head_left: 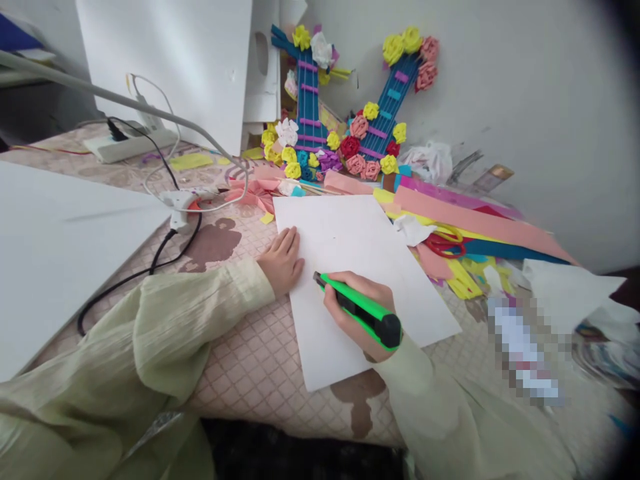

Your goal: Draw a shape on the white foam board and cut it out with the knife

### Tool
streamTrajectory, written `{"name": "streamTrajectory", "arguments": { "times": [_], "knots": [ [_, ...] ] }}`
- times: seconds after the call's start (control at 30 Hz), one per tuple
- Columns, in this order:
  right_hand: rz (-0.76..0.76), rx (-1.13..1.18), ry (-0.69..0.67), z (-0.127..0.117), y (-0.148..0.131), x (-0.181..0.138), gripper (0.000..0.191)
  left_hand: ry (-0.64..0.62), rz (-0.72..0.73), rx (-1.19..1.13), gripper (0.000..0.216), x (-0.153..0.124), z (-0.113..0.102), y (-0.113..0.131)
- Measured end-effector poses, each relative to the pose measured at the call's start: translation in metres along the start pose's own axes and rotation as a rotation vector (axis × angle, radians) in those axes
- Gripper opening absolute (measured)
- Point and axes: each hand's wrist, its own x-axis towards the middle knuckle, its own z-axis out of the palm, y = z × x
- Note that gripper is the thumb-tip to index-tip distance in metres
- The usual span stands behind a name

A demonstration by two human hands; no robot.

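A white sheet of paper or card [345, 233] lies at a slant on the patterned tablecloth [245, 373]. At its left edge my left hand [283, 261] rests flat, fingers stretched out toward the back and partly on the sheet. My right hand [363, 310] is wrapped around a green and black utility knife [367, 307] above the middle of the sheet. The knife's tip points left, toward my left hand. Whether any blade is out, or touches the sheet, I cannot tell.
Two blue crepe-paper guitars [310, 100] with paper flowers lean on the wall. Red and yellow scissors [445, 240] lie on coloured paper strips [480, 213] at right. A glue gun [183, 207], its cords, a power strip [130, 143] and a white board [75, 253] occupy the left.
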Motion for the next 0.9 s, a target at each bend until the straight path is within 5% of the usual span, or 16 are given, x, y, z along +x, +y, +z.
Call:
{"name": "streamTrajectory", "arguments": {
  "times": [0.9],
  "knots": [
    [-0.039,-0.001,0.043,-0.005,-0.004,-0.015,0.017,0.0,0.005,0.034,0.053,-0.001,-0.002,0.001]
  ]
}}
